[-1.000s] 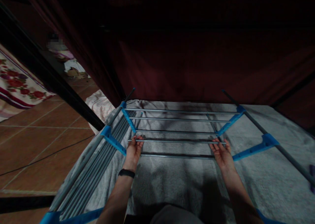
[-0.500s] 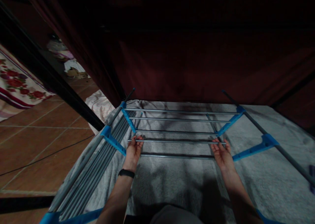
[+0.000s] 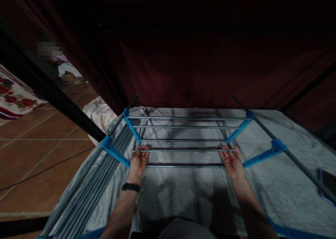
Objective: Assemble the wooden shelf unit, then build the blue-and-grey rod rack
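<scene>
A folding drying rack with grey metal rods and blue plastic brackets (image 3: 112,150) lies on a grey towel (image 3: 181,190). My left hand (image 3: 138,163) grips the left end of one loose-looking grey rod (image 3: 183,150), fingers curled over it. My right hand (image 3: 231,162) grips the same rod's right end, fingers curled too. A black band sits on my left wrist. Parallel rods lie just beyond and just nearer than the held rod.
A dark red curtain (image 3: 199,67) hangs close behind the rack. Brown floor tiles (image 3: 39,155) with a thin black cable lie to the left, beside a black pole (image 3: 52,95) and a floral cloth (image 3: 13,98). A dark flat object (image 3: 327,183) rests on the towel at right.
The view has shifted slightly, so the rack and my hands sit a little further left in the frame. Both hands keep their hold on the rod.
</scene>
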`<action>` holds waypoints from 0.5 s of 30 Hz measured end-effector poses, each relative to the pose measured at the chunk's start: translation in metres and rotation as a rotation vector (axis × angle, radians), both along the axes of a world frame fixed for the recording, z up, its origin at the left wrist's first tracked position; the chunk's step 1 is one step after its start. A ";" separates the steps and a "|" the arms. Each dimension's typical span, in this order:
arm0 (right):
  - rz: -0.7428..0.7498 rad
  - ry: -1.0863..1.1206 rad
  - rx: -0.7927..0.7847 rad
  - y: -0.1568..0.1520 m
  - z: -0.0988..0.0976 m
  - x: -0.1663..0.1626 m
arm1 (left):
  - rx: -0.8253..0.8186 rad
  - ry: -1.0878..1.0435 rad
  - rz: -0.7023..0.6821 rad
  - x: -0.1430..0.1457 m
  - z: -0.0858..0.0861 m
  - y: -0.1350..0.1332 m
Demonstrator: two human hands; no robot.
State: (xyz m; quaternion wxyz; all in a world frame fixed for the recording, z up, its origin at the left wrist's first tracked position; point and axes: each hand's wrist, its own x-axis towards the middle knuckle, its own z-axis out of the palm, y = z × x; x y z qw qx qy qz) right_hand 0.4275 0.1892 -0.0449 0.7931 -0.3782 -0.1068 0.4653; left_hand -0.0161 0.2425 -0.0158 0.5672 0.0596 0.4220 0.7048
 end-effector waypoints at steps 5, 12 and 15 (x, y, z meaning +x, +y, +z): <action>-0.005 0.007 -0.025 0.001 0.002 0.000 | 0.009 -0.002 -0.014 -0.001 0.000 0.000; 0.012 -0.008 -0.027 0.000 0.001 0.001 | -0.011 0.012 -0.019 0.000 0.001 -0.001; 0.024 -0.007 -0.029 -0.002 0.002 0.001 | -0.007 0.001 -0.013 0.001 0.002 -0.002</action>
